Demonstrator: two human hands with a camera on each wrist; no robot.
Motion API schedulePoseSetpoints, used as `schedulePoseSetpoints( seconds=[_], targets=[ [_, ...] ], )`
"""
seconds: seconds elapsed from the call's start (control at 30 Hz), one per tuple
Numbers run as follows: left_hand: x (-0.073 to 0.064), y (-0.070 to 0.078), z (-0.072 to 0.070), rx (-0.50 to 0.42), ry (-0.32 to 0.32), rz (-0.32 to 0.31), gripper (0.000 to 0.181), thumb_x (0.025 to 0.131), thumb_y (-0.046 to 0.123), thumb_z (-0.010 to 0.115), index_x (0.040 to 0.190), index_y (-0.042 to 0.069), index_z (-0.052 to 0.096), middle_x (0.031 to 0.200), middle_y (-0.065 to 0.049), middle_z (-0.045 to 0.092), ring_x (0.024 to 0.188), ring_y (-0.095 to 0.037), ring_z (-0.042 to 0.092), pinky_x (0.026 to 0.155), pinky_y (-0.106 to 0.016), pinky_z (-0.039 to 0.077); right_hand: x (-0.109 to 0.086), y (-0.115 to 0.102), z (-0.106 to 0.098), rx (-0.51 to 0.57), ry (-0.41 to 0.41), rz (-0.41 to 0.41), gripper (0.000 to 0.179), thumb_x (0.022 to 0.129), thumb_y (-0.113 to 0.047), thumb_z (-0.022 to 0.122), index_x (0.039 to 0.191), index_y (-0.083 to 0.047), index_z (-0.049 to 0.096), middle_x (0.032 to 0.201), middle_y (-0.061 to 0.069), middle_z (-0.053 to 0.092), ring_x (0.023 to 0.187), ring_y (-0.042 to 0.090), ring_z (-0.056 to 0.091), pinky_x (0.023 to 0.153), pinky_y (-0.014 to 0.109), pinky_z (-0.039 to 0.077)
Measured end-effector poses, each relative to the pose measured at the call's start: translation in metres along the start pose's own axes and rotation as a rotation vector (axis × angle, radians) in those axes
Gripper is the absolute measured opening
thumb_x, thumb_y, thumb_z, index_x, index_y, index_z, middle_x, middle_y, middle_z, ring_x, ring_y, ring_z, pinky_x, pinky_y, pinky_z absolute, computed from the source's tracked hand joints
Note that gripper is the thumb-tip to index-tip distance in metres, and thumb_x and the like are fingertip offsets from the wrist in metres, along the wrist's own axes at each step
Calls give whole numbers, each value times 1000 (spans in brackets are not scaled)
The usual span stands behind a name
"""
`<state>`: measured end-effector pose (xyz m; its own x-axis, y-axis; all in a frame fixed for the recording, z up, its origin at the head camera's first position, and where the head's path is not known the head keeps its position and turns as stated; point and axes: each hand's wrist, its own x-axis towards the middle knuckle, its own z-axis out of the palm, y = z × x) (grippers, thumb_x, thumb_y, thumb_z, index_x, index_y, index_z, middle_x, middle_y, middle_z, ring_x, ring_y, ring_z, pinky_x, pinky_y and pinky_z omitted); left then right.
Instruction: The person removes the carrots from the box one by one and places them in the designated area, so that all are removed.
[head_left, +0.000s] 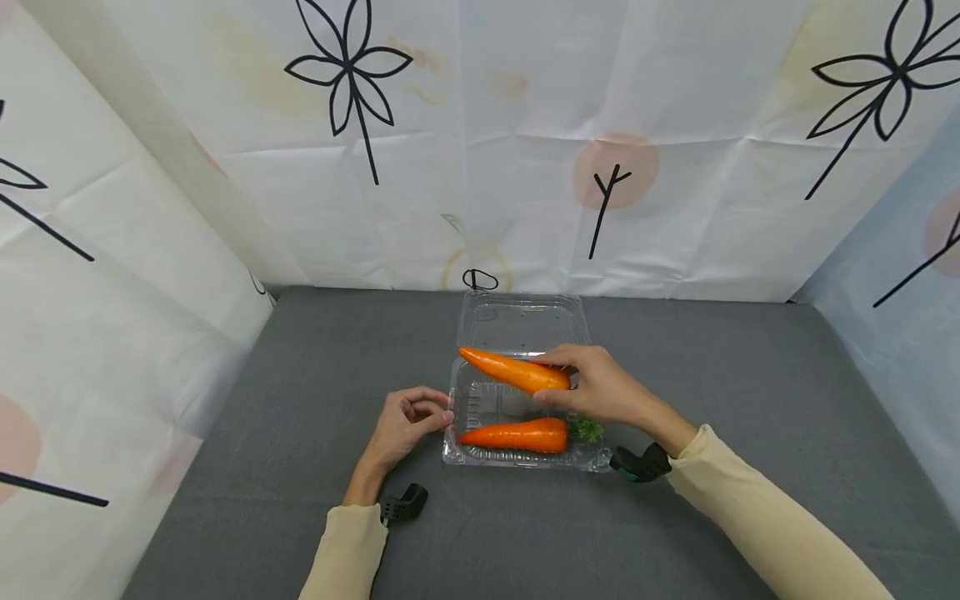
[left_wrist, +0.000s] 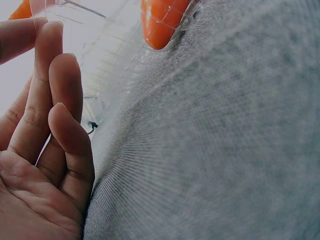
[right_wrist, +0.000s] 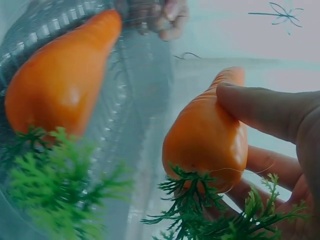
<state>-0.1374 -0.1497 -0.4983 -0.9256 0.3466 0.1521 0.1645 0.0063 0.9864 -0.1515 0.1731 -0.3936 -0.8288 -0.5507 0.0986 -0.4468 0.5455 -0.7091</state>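
Container: clear plastic clamshell box (head_left: 525, 457) on the grey table (head_left: 300, 375), its lid (head_left: 522, 321) folded back towards the patterned backdrop (head_left: 525, 125).
Carrot at rest: one orange carrot (head_left: 517, 436) lies in the near side of the tray, green top (head_left: 587, 429) pointing to the person's right.
Carrot in hand: a second carrot (head_left: 516, 372) hangs over the far part of the tray, tip to the left, apparently not yet resting on the tray floor.
Right hand: the right hand (head_left: 600, 387) pinches the thick end of this carrot, thumb on one side and fingers on the other; the wrist view shows the thumb (right_wrist: 260, 107) pressed on the orange skin above the leaves.
Left hand: the left hand (head_left: 405, 425) lies on the table at the tray's left edge, its fingers (left_wrist: 62, 95) loosely curled with the tips meeting the plastic rim, holding nothing.
Progress: judged from the layout, one carrot is packed and the second is partway in; setting it down is not yet done, and the lid is open.
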Motion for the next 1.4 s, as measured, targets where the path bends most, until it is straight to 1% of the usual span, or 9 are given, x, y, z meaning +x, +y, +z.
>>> schedulePoseSetpoints(
  seconds=[0.07, 0.13, 0.27, 0.43, 0.67, 0.9, 0.97, 1.17, 1.4],
  targets=[
    [0, 0, 0, -5, -1, -2, 20, 89, -2, 73, 105, -12, 68, 78, -9, 73, 70, -14, 68, 69, -27, 55, -4, -2, -3, 21, 35, -6, 46, 89, -20, 81, 129, -4, 68, 113, 4, 69, 87, 15, 60, 76, 45, 52],
    [-1, 0, 0, -9, 0, -4, 21, 89, -2, 74, 105, -12, 67, 78, -8, 73, 70, -14, 69, 69, -27, 55, -8, -3, -7, 35, 71, -4, 46, 89, -20, 81, 130, -5, 68, 116, 4, 69, 89, 15, 61, 78, 45, 53],
    [-1, 0, 0, -9, 4, -4, 21, 88, -2, 74, 105, -12, 68, 78, -7, 73, 70, -16, 69, 68, -27, 55, -19, -5, -15, 34, 155, -8, 46, 89, -19, 81, 132, -6, 68, 121, 5, 68, 93, 15, 62, 81, 38, 53],
    [-1, -1, 1, -6, 5, 0, 21, 88, -2, 74, 105, -12, 68, 78, -8, 73, 70, -16, 68, 68, -26, 54, -37, -5, -23, 21, 270, -24, 46, 87, -11, 81, 131, -5, 69, 121, 7, 68, 94, 15, 63, 81, 31, 52],
    [0, 0, 0, -6, 0, 2, 21, 88, -2, 74, 105, -12, 67, 79, -7, 73, 71, -14, 69, 69, -26, 54, -65, 0, -30, 41, 392, 16, 48, 85, -6, 82, 132, -8, 68, 120, 6, 69, 97, 7, 61, 81, 18, 48],
    [-2, 0, 1, 2, 1, -2, 21, 88, -1, 75, 105, -11, 68, 80, -9, 74, 70, -19, 69, 68, -26, 54, -90, 16, -39, 30, 482, 98, 50, 85, -2, 81, 132, -5, 67, 121, 10, 67, 97, -1, 59, 82, 12, 46],
    [-2, 0, 1, 4, 4, -4, 20, 88, -1, 75, 105, -11, 69, 80, -9, 74, 70, -22, 68, 67, -26, 53, -98, 22, -42, 25, 504, 126, 49, 85, -2, 81, 132, -4, 67, 121, 5, 67, 96, -1, 59, 79, 12, 46],
    [-2, 0, 1, 6, 3, 4, 19, 88, -1, 74, 104, -10, 69, 79, -9, 73, 69, -21, 67, 66, -25, 52, -124, 42, -55, 20, 565, 254, 48, 88, -7, 80, 133, -1, 66, 117, -23, 60, 93, -2, 59, 70, 14, 49],
    [-2, -1, 1, 7, 6, 1, 19, 88, -1, 75, 104, -10, 69, 80, -9, 74, 69, -21, 67, 66, -26, 52, -153, 69, -69, 37, 646, 457, 54, 92, -20, 78, 138, 3, 60, 113, -28, 52, 86, -11, 58, 64, 15, 50]
  ],
)
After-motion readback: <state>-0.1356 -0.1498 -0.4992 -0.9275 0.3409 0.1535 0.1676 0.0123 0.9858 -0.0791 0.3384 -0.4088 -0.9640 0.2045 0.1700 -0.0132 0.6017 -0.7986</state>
